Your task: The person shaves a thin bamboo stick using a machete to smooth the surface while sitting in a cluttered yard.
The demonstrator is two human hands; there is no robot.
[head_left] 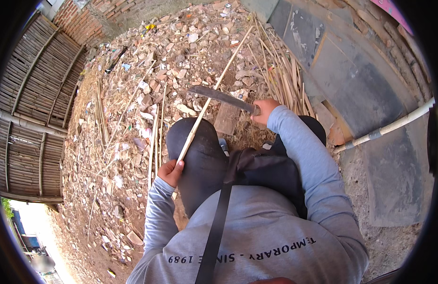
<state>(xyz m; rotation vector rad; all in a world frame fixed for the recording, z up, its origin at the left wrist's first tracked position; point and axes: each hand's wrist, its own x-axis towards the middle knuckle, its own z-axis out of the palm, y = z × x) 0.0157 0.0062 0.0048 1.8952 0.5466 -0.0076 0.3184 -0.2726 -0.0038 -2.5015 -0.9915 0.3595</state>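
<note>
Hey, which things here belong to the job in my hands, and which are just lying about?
In the job:
- big knife, in the right hand
- long pale strip, in the left hand
- loose strips, probably

Seemingly just lying about:
- broken brick
- yellow scrap

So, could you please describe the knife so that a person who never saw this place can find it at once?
Start from the rubble-covered ground beyond the person's two dark-trousered knees. Just past the knees, the knife reaches leftward from the right grip and crosses a long pale stick. Unlike the thin, straw-coloured sticks around it, the knife is broad and dark grey.
</note>
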